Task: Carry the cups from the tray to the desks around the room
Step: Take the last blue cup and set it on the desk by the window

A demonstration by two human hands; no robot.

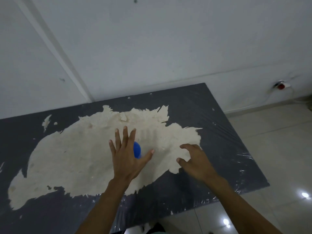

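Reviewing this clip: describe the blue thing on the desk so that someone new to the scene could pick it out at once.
Start at the dark grey desk against the wall, with its big torn off-white patch. Over the patch's middle the left hand spreads, fingers straight. The blue object shows between thumb and forefinger: the only bright colour there, mostly hidden.

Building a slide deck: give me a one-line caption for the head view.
Left hand spread over a blue cup, right hand beside it, above a grey desk.
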